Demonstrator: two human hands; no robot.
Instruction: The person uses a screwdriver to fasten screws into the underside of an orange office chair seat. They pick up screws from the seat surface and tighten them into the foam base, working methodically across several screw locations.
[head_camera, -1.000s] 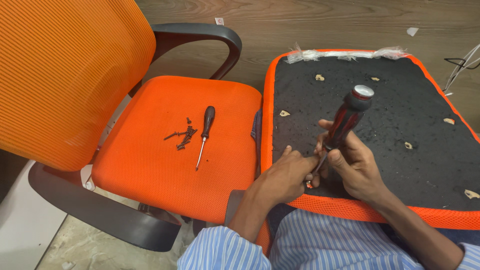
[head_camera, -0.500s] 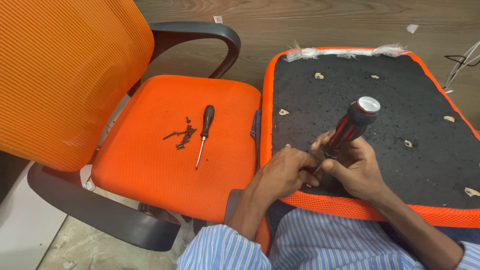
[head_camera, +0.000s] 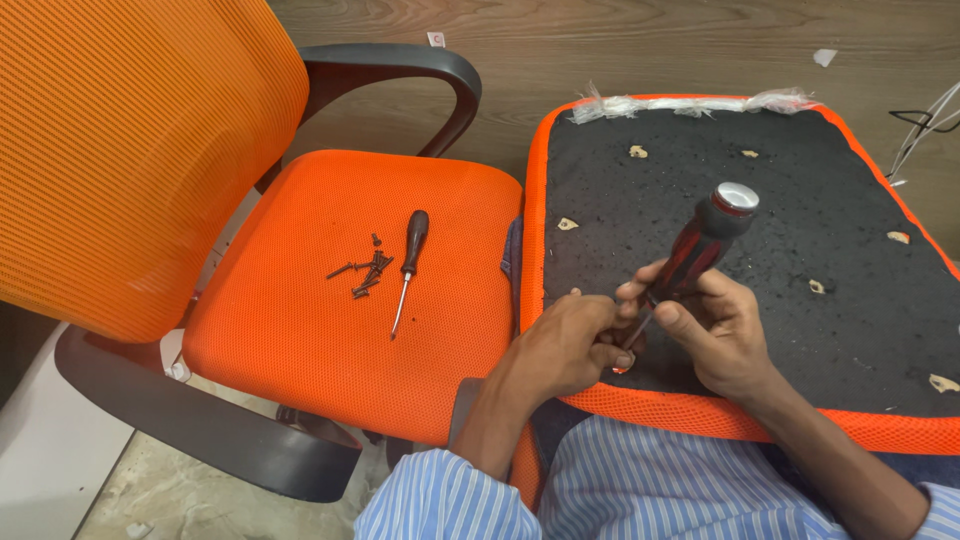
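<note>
At centre right of the frame, a right hand (head_camera: 722, 335) closes its fingers on a red-and-black screwdriver (head_camera: 700, 250), tilted over an upturned seat base (head_camera: 800, 230); the left hand (head_camera: 570, 345) pinches its tip. Rigid, light, likely best gripped mid-handle.

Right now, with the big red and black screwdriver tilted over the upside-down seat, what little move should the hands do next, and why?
Probably bring the red and black screwdriver upright before turning. It leans, with its metal-capped end toward the far right, while its tip meets the black underside of the orange seat cushion near the front edge. The left hand pinches at the tip and the right hand wraps the handle, so a straighter tool should slip less.
</note>
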